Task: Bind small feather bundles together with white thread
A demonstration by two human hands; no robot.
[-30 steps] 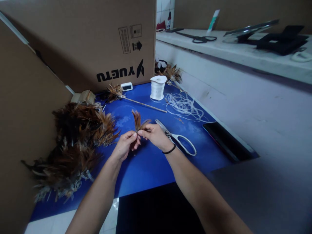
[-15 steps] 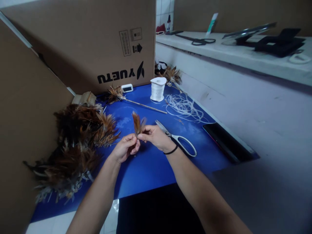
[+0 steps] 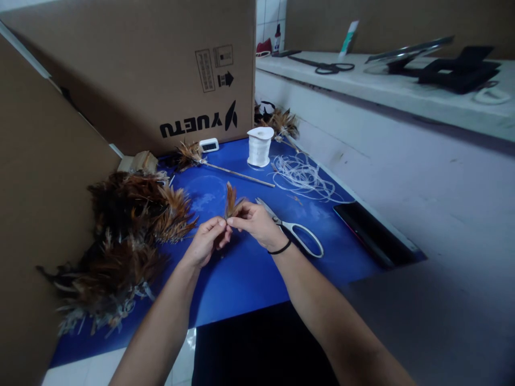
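Note:
Small brown feathers (image 3: 230, 199) stand up between my hands, their lower ends hidden by my fingers. My left hand (image 3: 210, 238) is closed, thumb and forefinger pinching the base of the feathers. My right hand (image 3: 256, 225), a black band at its wrist, pinches them from the other side, fingertips against those of the left. Scissors (image 3: 295, 230) with pale handles lie partly behind my right hand. To the left are heaps of brown feather bunches (image 3: 120, 262), pale at their quill ends.
A white spool (image 3: 259, 147) stands at the back beside a loose tangle of clear strips (image 3: 303, 177). A feather-tipped stick (image 3: 237, 175) lies across the blue table (image 3: 241, 300). A dark phone-like slab (image 3: 368, 233) rests at the right edge. Cardboard boxes (image 3: 132, 64) wall the back and left.
The feathers have turned slightly to the right and sit lower between my fingers. Both hands have stayed nearly in place, still pinching.

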